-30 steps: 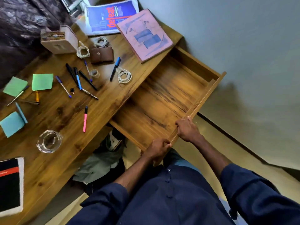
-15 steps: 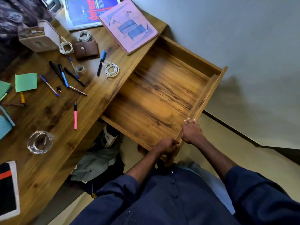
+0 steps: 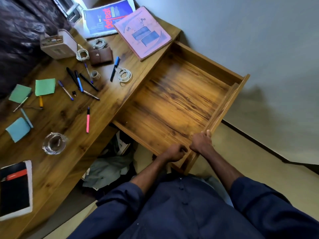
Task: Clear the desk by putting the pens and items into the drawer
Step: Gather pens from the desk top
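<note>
The wooden drawer (image 3: 222, 107) stands pulled far out of the desk (image 3: 57, 121), and nothing lies inside it. My right hand (image 3: 201, 142) grips the drawer's front panel near its lower end. My left hand (image 3: 174, 153) is curled at the same front edge, just left of the right hand. On the desk lie several pens: a pink marker (image 3: 88, 120), a blue-capped marker (image 3: 115, 68), and a cluster of black and blue pens (image 3: 81, 81). A coiled white cable (image 3: 124, 75) lies beside the blue-capped marker.
Sticky notes (image 3: 45, 86), a brown wallet (image 3: 101, 56), a second coiled cable (image 3: 82, 54), a glass ashtray (image 3: 53, 143), a pink book (image 3: 143, 32), a blue magazine (image 3: 105, 18), a small box (image 3: 57, 43) and a black notebook (image 3: 14, 188) lie on the desk. Clothes are heaped under it.
The drawer has slid further out of the desk with both hands on its front edge. The hands have moved closer together. The view has shifted.
</note>
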Motion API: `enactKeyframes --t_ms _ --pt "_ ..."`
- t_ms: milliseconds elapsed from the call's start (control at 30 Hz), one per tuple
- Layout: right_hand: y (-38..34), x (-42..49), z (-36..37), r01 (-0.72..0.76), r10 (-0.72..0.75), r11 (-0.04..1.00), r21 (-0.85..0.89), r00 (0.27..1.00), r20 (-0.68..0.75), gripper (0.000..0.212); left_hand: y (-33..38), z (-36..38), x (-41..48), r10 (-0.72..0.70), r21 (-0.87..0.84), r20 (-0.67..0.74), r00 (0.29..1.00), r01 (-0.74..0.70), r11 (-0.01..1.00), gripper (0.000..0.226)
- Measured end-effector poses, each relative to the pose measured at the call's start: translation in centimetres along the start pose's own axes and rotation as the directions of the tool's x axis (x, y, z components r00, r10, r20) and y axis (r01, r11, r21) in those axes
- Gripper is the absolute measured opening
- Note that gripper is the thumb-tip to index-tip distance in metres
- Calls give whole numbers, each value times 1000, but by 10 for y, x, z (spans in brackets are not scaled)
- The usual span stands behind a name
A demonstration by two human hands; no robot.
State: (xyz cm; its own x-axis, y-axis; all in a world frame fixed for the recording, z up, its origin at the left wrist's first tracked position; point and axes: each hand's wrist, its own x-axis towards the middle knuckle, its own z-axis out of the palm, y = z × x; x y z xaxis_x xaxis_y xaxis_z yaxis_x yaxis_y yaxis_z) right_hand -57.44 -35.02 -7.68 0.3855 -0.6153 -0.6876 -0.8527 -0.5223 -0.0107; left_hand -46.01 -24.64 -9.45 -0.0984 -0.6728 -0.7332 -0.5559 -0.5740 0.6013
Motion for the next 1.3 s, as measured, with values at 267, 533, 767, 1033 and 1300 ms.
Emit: enactKeyframes --t_ms 267,533,767,1033,1300 --pt "-113 11 -41 220 -198 934 281 974 -106 15 -61 -93 -79 -54 -186 -444 895 -33 982 24" --pt "-250 31 -88 443 -399 828 343 896 -195 15 -180 -185 -147 -251 -308 -761 599 6 951 22" --pt "-374 41 -102 459 -408 795 396 888 -210 19 -285 -249 -189 -344 -278 -847 406 213 937 24" --pt "-488 78 -150 556 -486 798 231 821 -298 21 -334 -332 -182 -308 -99 -721 621 347 933 77" --pt "-533 177 -154 645 -630 762 -58 718 -297 12 -360 -315 -162 -257 44 -741 620 426 904 66"
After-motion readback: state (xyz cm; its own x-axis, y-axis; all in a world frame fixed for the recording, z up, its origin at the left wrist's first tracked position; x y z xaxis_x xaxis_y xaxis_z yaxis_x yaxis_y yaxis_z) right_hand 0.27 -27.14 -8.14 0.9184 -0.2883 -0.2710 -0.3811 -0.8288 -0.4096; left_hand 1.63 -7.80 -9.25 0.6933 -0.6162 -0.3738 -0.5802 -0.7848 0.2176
